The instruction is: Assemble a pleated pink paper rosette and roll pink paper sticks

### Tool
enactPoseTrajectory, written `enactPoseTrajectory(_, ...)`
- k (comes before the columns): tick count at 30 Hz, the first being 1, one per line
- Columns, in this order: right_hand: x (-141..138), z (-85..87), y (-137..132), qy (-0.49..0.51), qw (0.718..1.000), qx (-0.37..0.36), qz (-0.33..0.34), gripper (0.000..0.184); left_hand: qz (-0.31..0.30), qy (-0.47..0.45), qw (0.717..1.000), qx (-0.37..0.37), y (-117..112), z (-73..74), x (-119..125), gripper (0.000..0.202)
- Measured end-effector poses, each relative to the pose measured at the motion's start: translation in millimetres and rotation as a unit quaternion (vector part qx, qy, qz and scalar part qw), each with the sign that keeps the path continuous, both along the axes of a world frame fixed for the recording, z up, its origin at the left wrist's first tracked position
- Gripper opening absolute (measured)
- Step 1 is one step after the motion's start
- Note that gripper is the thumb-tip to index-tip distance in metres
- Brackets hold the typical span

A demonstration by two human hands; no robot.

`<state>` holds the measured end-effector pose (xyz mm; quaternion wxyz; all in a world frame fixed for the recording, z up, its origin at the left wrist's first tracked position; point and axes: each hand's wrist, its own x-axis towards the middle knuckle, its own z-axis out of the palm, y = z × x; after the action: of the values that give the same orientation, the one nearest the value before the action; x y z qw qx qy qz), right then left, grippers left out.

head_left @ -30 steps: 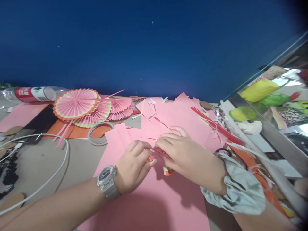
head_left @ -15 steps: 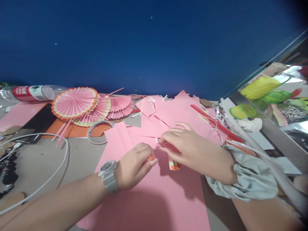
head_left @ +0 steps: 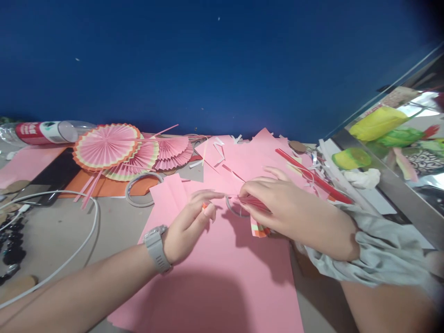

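Note:
My right hand [head_left: 277,201] is closed around a folded pink pleated paper fan [head_left: 257,202]. A strip with pale green and orange edging [head_left: 258,230] shows below its fingers. My left hand [head_left: 190,222], with a grey watch at the wrist, pinches a small orange-edged piece of pleated paper [head_left: 205,206], mostly hidden by the fingers. Its index finger stretches out toward the fan's left tip. Just below that tip, part of a thin greyish ring [head_left: 236,212] shows against the large pink paper sheet [head_left: 208,291] under both hands.
Finished pleated paper rosettes [head_left: 107,145] lie at the back left beside a plastic bottle [head_left: 43,132] and a dark phone [head_left: 55,175]. A tape roll [head_left: 140,189] rests nearby. Red strips [head_left: 314,175] and paper scraps lie back right. A white cable [head_left: 95,226] curves along the left.
My left hand has drawn back a little to the left, and its index finger has straightened. My right hand has shifted slightly right with the fan. A ring now shows between them.

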<state>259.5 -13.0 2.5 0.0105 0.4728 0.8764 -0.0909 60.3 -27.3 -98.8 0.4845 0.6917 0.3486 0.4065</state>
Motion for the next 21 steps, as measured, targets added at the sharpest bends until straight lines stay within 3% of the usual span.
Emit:
enactPoseTrajectory(6,-7.3,-14.1,-2.7,0.015,0.999,-0.009,0.042,0.013,-0.079,0.137,0.976,0.149,-2.5,7.0,-1.1,0.017)
enactPoseTrajectory(9,-11.5,-23.1,-3.9,0.014,0.998,-0.009,0.057,0.012,-0.053,0.206,0.958,0.194,-5.0,7.8,-0.2,0.015)
enactPoseTrajectory(11,-13.2,-29.3,-4.5,0.005,0.997,0.001,0.074,0.012,-0.028,0.254,0.943,0.211,-5.9,7.5,-0.3,0.016)
enactPoseTrajectory(14,-15.2,-35.8,-5.0,-0.006,0.995,0.008,0.098,0.014,-0.05,0.29,0.929,0.223,-5.7,5.9,-1.1,0.016)
enactPoseTrajectory(17,-18.2,-36.2,-5.4,-0.009,0.995,-0.002,0.099,0.016,-0.074,0.294,0.927,0.221,-4.6,3.3,-1.3,0.017)
enactPoseTrajectory(21,-18.9,-29.1,-5.3,0.019,0.997,-0.04,0.067,0.009,-0.056,0.274,0.931,0.233,-3.8,1.0,-0.3,0.018)
